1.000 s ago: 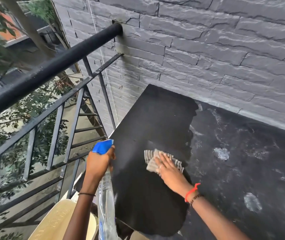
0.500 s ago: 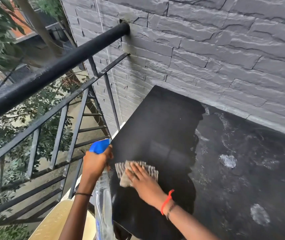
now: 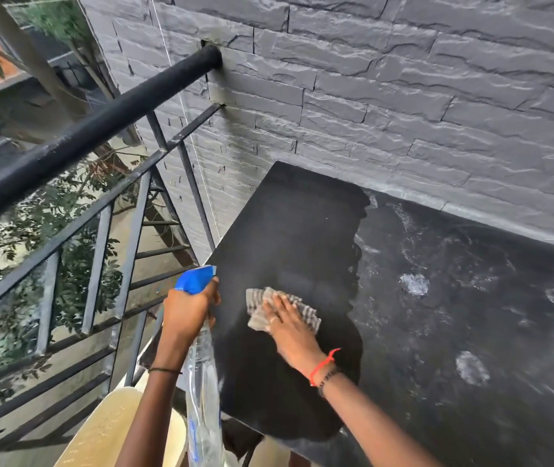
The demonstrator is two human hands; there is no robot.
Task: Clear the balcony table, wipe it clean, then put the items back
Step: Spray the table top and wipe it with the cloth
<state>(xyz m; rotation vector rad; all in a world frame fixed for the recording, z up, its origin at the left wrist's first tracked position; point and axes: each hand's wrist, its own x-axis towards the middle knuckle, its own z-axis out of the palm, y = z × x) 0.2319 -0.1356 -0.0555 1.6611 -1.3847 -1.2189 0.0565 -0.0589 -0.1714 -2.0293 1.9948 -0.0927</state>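
Black balcony table point(image 3: 302, 230) mid-wipe: the right hand point(image 3: 289, 328) presses a striped grey cloth point(image 3: 257, 297) flat, fingers straight, near its left edge; the left hand point(image 3: 189, 308) grips a clear, blue-topped spray bottle point(image 3: 203, 399) just beyond. A leftward stroke could push the cloth overboard or bump the bottle; open room lies right, along the grey stone wall point(image 3: 403, 112).

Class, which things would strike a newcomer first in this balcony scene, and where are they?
The right hand presses a striped cloth flat on the dark, wiped left half of the table. The left hand grips a blue-topped spray bottle at its left edge. Pale dusty smears cover the right half.
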